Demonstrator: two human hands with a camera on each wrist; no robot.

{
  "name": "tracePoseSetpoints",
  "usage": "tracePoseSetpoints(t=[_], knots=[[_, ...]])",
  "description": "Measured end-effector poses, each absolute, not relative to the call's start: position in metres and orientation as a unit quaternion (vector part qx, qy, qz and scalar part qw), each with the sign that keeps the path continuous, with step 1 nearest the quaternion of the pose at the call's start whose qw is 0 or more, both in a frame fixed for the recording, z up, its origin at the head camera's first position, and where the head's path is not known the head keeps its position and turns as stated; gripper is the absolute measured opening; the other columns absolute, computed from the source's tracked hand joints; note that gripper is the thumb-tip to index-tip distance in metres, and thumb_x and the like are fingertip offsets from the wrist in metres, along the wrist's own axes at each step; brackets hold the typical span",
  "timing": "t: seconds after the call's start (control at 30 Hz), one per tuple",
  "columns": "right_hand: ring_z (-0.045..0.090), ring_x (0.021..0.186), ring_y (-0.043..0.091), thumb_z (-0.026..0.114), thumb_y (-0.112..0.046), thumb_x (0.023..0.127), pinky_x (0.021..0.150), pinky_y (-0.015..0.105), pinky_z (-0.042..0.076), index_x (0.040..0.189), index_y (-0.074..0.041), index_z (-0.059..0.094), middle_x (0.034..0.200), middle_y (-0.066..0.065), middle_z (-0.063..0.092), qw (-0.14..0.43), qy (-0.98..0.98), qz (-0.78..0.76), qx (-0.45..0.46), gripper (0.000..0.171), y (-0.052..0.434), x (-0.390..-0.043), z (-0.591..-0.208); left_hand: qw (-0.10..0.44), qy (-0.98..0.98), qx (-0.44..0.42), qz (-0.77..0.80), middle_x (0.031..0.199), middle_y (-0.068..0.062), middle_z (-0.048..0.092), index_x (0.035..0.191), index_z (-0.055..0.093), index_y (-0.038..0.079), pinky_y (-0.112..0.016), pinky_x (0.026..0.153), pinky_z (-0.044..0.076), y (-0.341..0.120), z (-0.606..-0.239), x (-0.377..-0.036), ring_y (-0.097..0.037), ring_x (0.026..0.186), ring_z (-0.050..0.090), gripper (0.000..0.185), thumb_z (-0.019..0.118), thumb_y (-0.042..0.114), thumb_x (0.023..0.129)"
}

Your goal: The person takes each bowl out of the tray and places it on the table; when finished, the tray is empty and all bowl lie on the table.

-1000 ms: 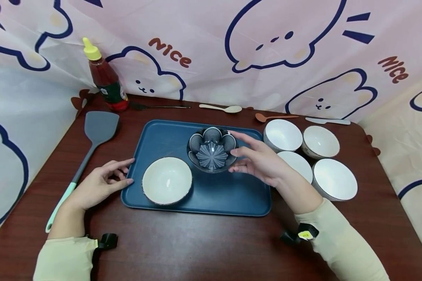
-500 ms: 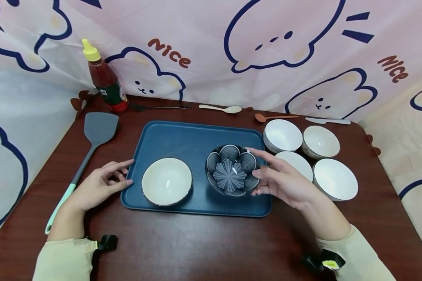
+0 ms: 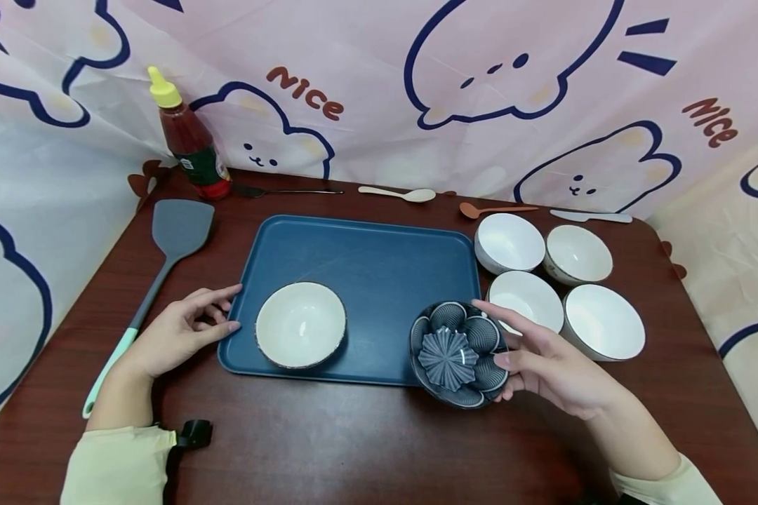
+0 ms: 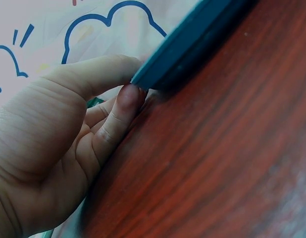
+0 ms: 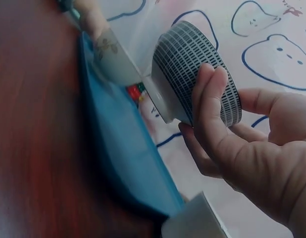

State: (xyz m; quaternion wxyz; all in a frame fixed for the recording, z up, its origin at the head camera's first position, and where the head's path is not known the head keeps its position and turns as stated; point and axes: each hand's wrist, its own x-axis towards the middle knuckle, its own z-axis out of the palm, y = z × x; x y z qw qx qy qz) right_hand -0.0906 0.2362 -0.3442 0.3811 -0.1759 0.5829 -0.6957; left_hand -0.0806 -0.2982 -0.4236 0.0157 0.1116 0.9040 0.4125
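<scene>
Right hand (image 3: 556, 368) grip grasps the dark patterned bowl (image 3: 457, 353), raised over the near right corner of the blue tray (image 3: 366, 259). Left hand (image 3: 177, 330) grip released, fingertips touching the tray's left edge. Cream bowl (image 3: 300, 324) sits between the hands; four white bowls (image 3: 600, 319) just beyond the right grip; sauce bottle (image 3: 189, 140) farthest.

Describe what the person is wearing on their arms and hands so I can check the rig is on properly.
Both hands are bare: no gloves or rings show on the left hand or the right hand. Each arm has a pale cream long sleeve ending at the wrist. A small black device sits at the left cuff. The right cuff is largely out of frame, so nothing can be confirmed there.
</scene>
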Motion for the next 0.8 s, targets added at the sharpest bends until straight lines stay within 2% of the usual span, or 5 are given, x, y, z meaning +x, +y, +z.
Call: tracePoseSetpoints(t=[0.07, 0.2, 0.37, 0.6, 0.8], knots=[[0.070, 0.086, 0.020, 0.038, 0.007, 0.102, 0.076, 0.039, 0.060, 0.161, -0.019, 0.015, 0.143, 0.015, 0.045, 0.387, 0.581, -0.693, -0.181, 0.068, 0.244, -0.088, -0.347, 0.016, 0.904, 0.112, 0.413, 0.103, -0.001, 0.058, 0.143, 0.055, 0.008, -0.016, 0.067, 0.049, -0.298, -0.423, -0.080, -0.001, 0.085, 0.056, 0.053, 0.072, 0.014, 0.093], [0.070, 0.089, 0.023, 0.039, 0.007, 0.102, 0.077, 0.042, 0.060, 0.161, -0.018, 0.015, 0.150, 0.009, 0.042, 0.391, 0.600, -0.675, -0.177, 0.068, 0.261, -0.082, -0.350, 0.015, 0.902, 0.114, 0.416, 0.103, -0.001, 0.058, 0.143, 0.055, 0.008, -0.016, 0.067, 0.048, -0.298, -0.422, -0.080, -0.001, 0.085, 0.056, 0.053, 0.071, 0.013, 0.093], [0.068, 0.097, 0.026, 0.038, 0.008, 0.101, 0.076, 0.043, 0.060, 0.161, -0.016, 0.014, 0.149, 0.009, 0.041, 0.393, 0.613, -0.662, -0.177, 0.069, 0.280, -0.077, -0.354, 0.016, 0.900, 0.115, 0.420, 0.103, -0.002, 0.058, 0.142, 0.055, 0.009, -0.016, 0.067, 0.048, -0.297, -0.420, -0.080, -0.001, 0.085, 0.056, 0.053, 0.072, 0.013, 0.092], [0.066, 0.099, 0.027, 0.033, 0.011, 0.101, 0.075, 0.042, 0.060, 0.161, -0.014, 0.011, 0.135, 0.016, 0.047, 0.406, 0.605, -0.657, -0.193, 0.069, 0.305, -0.074, -0.357, 0.017, 0.902, 0.111, 0.417, 0.101, -0.002, 0.058, 0.142, 0.055, 0.009, -0.017, 0.066, 0.048, -0.297, -0.423, -0.081, -0.001, 0.084, 0.055, 0.053, 0.072, 0.012, 0.092], [0.066, 0.083, 0.024, 0.032, 0.012, 0.101, 0.071, 0.041, 0.059, 0.161, -0.012, 0.010, 0.119, 0.014, 0.049, 0.400, 0.623, -0.642, -0.201, 0.068, 0.318, -0.073, -0.360, 0.016, 0.902, 0.111, 0.418, 0.102, -0.004, 0.058, 0.142, 0.055, 0.008, -0.017, 0.065, 0.048, -0.296, -0.422, -0.081, 0.000, 0.084, 0.055, 0.053, 0.073, 0.010, 0.091]])
